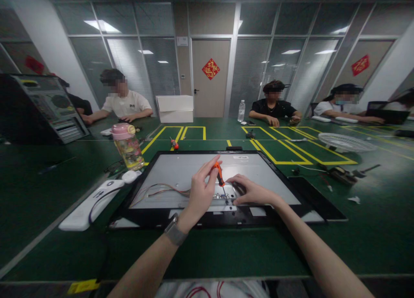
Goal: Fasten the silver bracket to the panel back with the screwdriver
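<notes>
My left hand (204, 183), with a watch (175, 230) on its wrist, grips an orange and black screwdriver (219, 174) between thumb and fingers. The screwdriver slants, and its shaft points down at a small metal bracket (230, 190) near the front edge of a flat panel (181, 165). On the bracket's right side, the thumb and curved fingers of my right hand (254, 190) close around its edge. The panel lies flat, grey with a black frame. Thin wires (161, 186) run left from the bracket, passing behind my left hand.
A white power strip (92, 205) and a pink-lidded bottle (127, 147) stand left of the panel. A black slab (318, 201) lies at its right. A computer case (42, 108) is at far left. Several people sit across the green table (64, 255); a fan guard (346, 142) lies right.
</notes>
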Demonstrator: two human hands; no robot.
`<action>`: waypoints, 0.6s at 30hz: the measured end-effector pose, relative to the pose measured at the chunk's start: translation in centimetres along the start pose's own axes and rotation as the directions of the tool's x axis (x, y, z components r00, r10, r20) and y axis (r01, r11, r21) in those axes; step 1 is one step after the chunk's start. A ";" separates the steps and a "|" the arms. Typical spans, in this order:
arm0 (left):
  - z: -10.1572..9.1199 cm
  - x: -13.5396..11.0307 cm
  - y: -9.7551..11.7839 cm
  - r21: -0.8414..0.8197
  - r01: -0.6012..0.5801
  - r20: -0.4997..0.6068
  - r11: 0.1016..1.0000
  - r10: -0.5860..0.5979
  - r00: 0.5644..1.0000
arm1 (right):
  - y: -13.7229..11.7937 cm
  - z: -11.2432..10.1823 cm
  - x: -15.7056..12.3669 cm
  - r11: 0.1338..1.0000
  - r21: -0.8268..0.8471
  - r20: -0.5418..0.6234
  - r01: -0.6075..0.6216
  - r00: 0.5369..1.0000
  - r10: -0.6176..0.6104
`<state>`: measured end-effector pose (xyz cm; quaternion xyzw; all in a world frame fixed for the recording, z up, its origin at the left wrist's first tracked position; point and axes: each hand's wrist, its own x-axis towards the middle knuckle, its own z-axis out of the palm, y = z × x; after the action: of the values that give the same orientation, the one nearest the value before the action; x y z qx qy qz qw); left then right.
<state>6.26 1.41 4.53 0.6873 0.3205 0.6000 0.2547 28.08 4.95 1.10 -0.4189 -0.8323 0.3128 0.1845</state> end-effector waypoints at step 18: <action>0.0 -0.1 -0.2 -0.036 -0.020 0.019 0.999 0.020 1.000 | -0.1 -0.1 0.0 1.000 0.013 0.002 -0.006 1.000 0.006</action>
<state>6.20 1.49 4.27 0.6917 0.3003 0.6014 0.2640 28.03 4.91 1.24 -0.4200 -0.8291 0.3190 0.1855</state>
